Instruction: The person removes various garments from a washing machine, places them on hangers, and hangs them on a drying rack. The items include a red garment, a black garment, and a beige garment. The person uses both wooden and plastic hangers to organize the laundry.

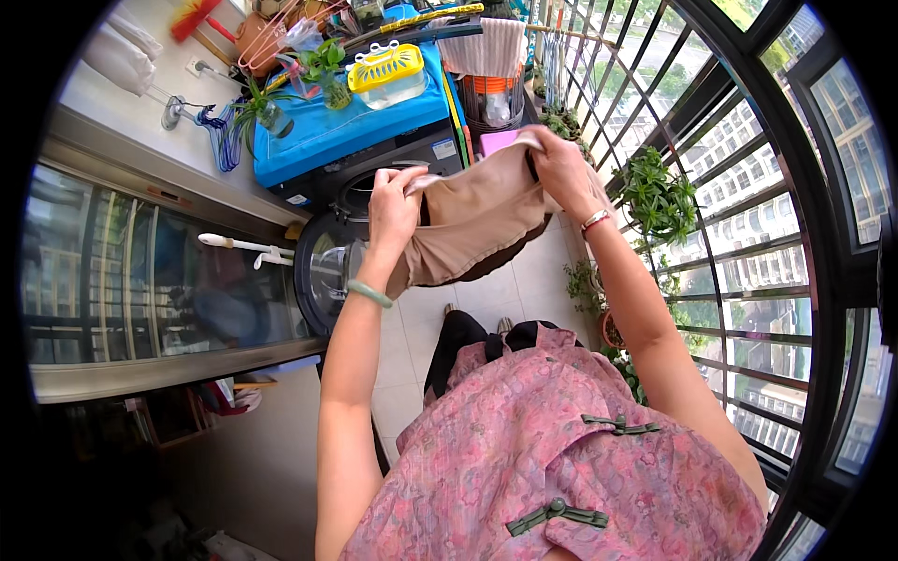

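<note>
A beige-brown garment point(482, 229) with a pale upper edge is stretched between my hands in mid-air, its lower part darker underneath. My left hand point(393, 208), with a green bangle on the wrist, grips the left end of that edge. The right end is pinched in my right hand point(564, 170), which is raised a little higher. Whether the garment is trousers or something else I cannot tell. Just beyond my left hand stands a dark front-loading washing machine point(318, 182), its round door point(327, 262) swung out beside my left forearm.
A blue cover point(327, 140) on the machine carries a yellow-and-clear basket point(385, 70) and potted plants. Blue hangers point(220, 136) hang at the left wall. Along the right run dark window bars point(739, 332) with a leafy plant point(659, 192). Pale tiles point(486, 290) cover the floor.
</note>
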{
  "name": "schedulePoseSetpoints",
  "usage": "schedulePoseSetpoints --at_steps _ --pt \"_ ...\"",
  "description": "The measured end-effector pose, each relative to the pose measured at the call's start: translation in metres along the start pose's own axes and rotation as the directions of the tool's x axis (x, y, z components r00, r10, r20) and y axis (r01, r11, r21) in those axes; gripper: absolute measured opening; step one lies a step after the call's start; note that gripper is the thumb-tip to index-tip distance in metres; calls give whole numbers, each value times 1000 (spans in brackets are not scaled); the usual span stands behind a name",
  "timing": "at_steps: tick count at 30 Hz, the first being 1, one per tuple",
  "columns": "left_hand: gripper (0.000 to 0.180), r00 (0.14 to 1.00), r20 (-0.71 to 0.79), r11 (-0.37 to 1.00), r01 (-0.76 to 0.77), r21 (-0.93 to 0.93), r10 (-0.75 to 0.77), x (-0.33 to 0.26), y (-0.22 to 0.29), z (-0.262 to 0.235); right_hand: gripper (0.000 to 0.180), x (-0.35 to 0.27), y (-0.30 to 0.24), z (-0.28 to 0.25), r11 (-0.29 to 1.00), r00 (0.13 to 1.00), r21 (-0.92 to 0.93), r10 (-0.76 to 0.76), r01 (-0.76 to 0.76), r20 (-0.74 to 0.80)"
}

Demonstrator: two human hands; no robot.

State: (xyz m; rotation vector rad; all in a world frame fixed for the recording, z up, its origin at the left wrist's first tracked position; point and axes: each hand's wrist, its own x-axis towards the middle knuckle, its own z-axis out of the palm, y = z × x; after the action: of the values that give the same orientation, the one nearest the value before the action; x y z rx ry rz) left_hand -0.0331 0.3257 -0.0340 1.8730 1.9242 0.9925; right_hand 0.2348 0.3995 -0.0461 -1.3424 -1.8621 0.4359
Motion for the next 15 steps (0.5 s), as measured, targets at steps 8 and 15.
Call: schedulePoseSetpoints --at_steps 8,15 --pt "23 902 264 740 432 -516 -342 47 -26 26 25 15 9 15 913 962 309 272 -267 27" --pt "32 816 548 63 566 -822 -184 96 -37 59 27 34 3 41 485 779 629 518 -608 354"
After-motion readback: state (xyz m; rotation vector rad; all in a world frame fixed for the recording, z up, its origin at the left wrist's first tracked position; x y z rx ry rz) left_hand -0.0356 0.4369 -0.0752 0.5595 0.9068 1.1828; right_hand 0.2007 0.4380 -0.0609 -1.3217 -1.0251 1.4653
